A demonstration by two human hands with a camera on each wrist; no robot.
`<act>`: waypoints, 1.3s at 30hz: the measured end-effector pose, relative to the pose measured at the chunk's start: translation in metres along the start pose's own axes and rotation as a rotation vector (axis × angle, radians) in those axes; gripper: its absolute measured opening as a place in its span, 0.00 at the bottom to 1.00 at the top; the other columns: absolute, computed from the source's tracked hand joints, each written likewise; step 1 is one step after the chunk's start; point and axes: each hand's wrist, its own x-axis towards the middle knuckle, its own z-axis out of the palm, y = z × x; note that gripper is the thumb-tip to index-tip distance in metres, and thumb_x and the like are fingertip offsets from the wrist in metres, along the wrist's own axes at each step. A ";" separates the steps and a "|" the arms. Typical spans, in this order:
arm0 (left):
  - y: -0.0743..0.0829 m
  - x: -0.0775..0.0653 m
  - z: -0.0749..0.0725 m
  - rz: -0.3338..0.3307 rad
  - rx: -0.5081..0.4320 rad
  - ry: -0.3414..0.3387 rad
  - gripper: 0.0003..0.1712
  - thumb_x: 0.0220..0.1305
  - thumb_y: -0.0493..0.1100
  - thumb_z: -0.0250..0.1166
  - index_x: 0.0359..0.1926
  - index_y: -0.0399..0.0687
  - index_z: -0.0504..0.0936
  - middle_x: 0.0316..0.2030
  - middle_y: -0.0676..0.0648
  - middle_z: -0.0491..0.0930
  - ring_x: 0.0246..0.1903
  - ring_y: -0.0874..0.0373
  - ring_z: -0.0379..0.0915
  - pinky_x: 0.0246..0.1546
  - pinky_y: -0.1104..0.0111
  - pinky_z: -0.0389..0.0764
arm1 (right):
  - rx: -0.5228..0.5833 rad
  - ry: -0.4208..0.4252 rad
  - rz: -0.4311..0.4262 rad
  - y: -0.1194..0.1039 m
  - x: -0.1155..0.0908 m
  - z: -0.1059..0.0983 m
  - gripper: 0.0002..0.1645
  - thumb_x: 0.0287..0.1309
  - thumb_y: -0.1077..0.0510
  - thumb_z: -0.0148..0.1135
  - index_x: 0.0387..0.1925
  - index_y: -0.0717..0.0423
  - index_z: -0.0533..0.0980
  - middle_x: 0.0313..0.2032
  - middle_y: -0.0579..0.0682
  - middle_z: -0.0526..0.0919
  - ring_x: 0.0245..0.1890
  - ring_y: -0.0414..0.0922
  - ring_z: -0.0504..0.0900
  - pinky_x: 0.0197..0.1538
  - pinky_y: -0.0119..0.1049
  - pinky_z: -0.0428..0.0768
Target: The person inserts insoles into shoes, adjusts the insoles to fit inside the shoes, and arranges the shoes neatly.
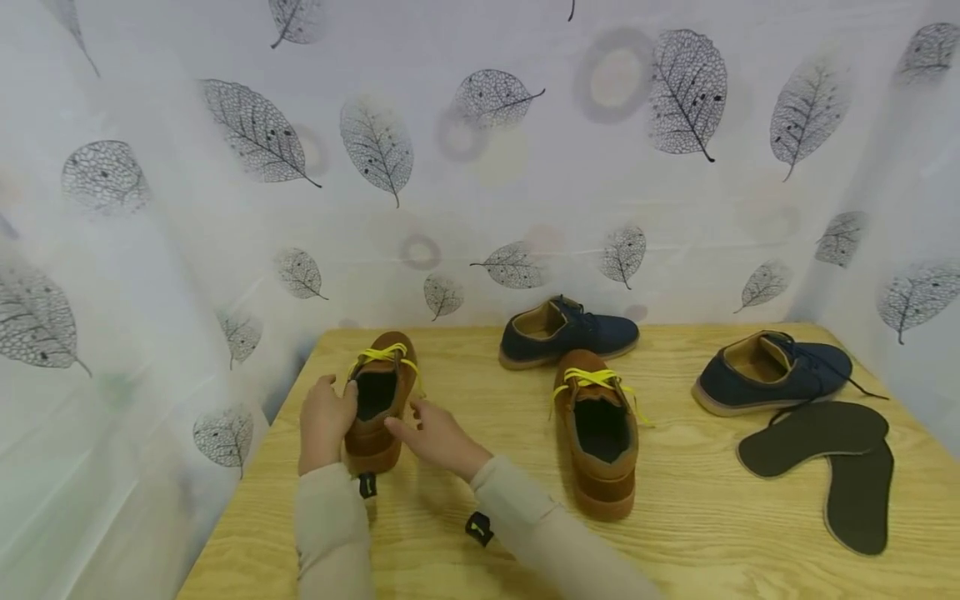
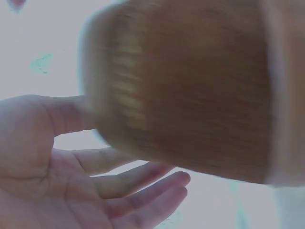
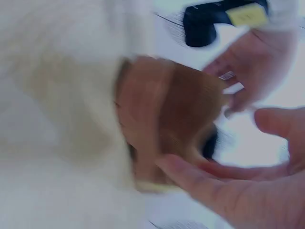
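A brown shoe (image 1: 371, 446) with tied yellow laces (image 1: 381, 353) rests on the left of the table, its toe pointing away. My left hand (image 1: 325, 421) is along its left side, thumb by the opening; the left wrist view shows loosely extended fingers (image 2: 128, 183) beside the blurred brown shoe (image 2: 205, 95). At the shoe's right rear, my right hand (image 1: 442, 437) has its thumb lifted apart. Its fingers (image 3: 190, 179) reach the shoe's side (image 3: 176, 109) in the right wrist view. The matching brown shoe (image 1: 603, 483), also yellow-laced, sits to the right, away from both hands.
One navy shoe (image 1: 600, 332) lies sideways behind the right brown shoe; another navy shoe (image 1: 817, 371) is at the far right. Two dark insoles (image 1: 858, 508) overlap in front of it. A leaf-printed white curtain (image 1: 480, 192) surrounds the wood-grain table (image 1: 480, 383).
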 end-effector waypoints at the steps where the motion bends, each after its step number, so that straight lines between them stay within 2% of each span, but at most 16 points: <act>1: 0.005 -0.003 -0.001 0.021 0.000 0.017 0.31 0.73 0.44 0.47 0.65 0.21 0.58 0.59 0.21 0.63 0.58 0.27 0.61 0.57 0.42 0.64 | -0.018 -0.015 0.005 0.000 -0.007 -0.009 0.36 0.69 0.46 0.53 0.66 0.69 0.62 0.60 0.65 0.71 0.57 0.58 0.75 0.54 0.49 0.76; 4: 0.025 -0.013 -0.001 0.106 -0.017 0.070 0.29 0.72 0.42 0.48 0.64 0.22 0.61 0.58 0.22 0.66 0.57 0.28 0.63 0.56 0.42 0.65 | -0.061 -0.034 -0.043 -0.002 -0.028 -0.038 0.29 0.68 0.50 0.54 0.60 0.68 0.71 0.54 0.60 0.78 0.52 0.55 0.78 0.52 0.46 0.77; 7: 0.044 -0.023 0.005 0.201 -0.041 0.081 0.26 0.72 0.42 0.49 0.63 0.25 0.66 0.54 0.27 0.73 0.53 0.33 0.70 0.53 0.45 0.70 | -0.057 -0.023 -0.121 -0.001 -0.052 -0.070 0.23 0.69 0.52 0.53 0.56 0.65 0.75 0.49 0.56 0.81 0.49 0.50 0.80 0.51 0.44 0.77; 9: 0.056 -0.028 0.014 0.251 -0.055 0.061 0.24 0.72 0.42 0.51 0.61 0.28 0.70 0.50 0.31 0.77 0.49 0.36 0.74 0.49 0.47 0.73 | -0.042 0.028 -0.149 0.001 -0.069 -0.090 0.21 0.69 0.53 0.53 0.54 0.64 0.77 0.46 0.55 0.83 0.46 0.48 0.81 0.50 0.42 0.78; 12: 0.071 -0.034 0.031 0.306 -0.076 -0.007 0.23 0.71 0.42 0.52 0.59 0.32 0.73 0.46 0.35 0.81 0.45 0.41 0.78 0.46 0.50 0.76 | -0.040 0.175 -0.152 0.007 -0.092 -0.117 0.17 0.69 0.55 0.54 0.49 0.64 0.79 0.40 0.53 0.85 0.41 0.47 0.83 0.45 0.39 0.79; 15: 0.083 -0.041 0.053 0.349 -0.085 -0.068 0.20 0.70 0.41 0.54 0.57 0.33 0.76 0.44 0.36 0.82 0.44 0.43 0.79 0.43 0.53 0.78 | -0.070 0.348 -0.098 0.017 -0.111 -0.137 0.15 0.68 0.58 0.55 0.45 0.65 0.80 0.35 0.53 0.85 0.37 0.48 0.83 0.42 0.39 0.79; 17: 0.088 -0.045 0.068 0.368 -0.099 -0.108 0.19 0.70 0.40 0.54 0.56 0.34 0.77 0.42 0.38 0.82 0.42 0.44 0.79 0.40 0.55 0.79 | -0.100 0.443 -0.016 0.025 -0.123 -0.147 0.15 0.68 0.57 0.55 0.44 0.65 0.80 0.34 0.52 0.84 0.36 0.48 0.82 0.40 0.39 0.79; 22: 0.100 -0.054 0.107 0.401 -0.152 -0.175 0.15 0.70 0.41 0.55 0.50 0.34 0.79 0.38 0.41 0.81 0.38 0.48 0.78 0.35 0.59 0.79 | -0.173 0.567 0.158 0.050 -0.145 -0.162 0.18 0.69 0.54 0.54 0.48 0.65 0.78 0.40 0.56 0.83 0.40 0.51 0.81 0.40 0.43 0.79; 26: 0.110 -0.066 0.137 0.425 -0.207 -0.265 0.18 0.71 0.45 0.56 0.48 0.33 0.78 0.36 0.42 0.80 0.35 0.49 0.78 0.34 0.61 0.78 | -0.215 0.563 0.226 0.070 -0.157 -0.169 0.22 0.69 0.53 0.53 0.50 0.69 0.75 0.43 0.61 0.81 0.42 0.57 0.80 0.42 0.48 0.79; 30: 0.118 -0.079 0.165 0.411 -0.270 -0.372 0.27 0.71 0.51 0.55 0.54 0.28 0.73 0.38 0.41 0.79 0.36 0.51 0.77 0.34 0.61 0.78 | -0.250 0.470 0.286 0.088 -0.164 -0.173 0.29 0.70 0.50 0.52 0.53 0.76 0.72 0.46 0.67 0.79 0.46 0.61 0.78 0.47 0.52 0.77; 34: 0.119 -0.085 0.189 0.400 -0.307 -0.423 0.33 0.71 0.54 0.54 0.59 0.26 0.68 0.40 0.41 0.79 0.36 0.52 0.77 0.34 0.61 0.78 | -0.113 0.379 0.336 0.103 -0.168 -0.171 0.36 0.70 0.46 0.50 0.58 0.79 0.66 0.54 0.74 0.72 0.46 0.61 0.80 0.49 0.52 0.77; 37: 0.120 -0.086 0.198 0.406 -0.331 -0.433 0.29 0.71 0.52 0.54 0.58 0.28 0.70 0.39 0.42 0.79 0.36 0.53 0.76 0.33 0.62 0.77 | 0.059 0.369 0.358 0.111 -0.169 -0.168 0.36 0.71 0.46 0.50 0.60 0.77 0.65 0.50 0.71 0.74 0.41 0.54 0.81 0.45 0.47 0.79; 39: 0.120 -0.086 0.199 0.416 -0.339 -0.431 0.25 0.71 0.49 0.54 0.55 0.29 0.72 0.37 0.43 0.79 0.35 0.54 0.75 0.32 0.63 0.77 | 0.132 0.374 0.347 0.114 -0.167 -0.165 0.35 0.71 0.47 0.49 0.60 0.77 0.65 0.48 0.67 0.77 0.41 0.52 0.81 0.44 0.45 0.80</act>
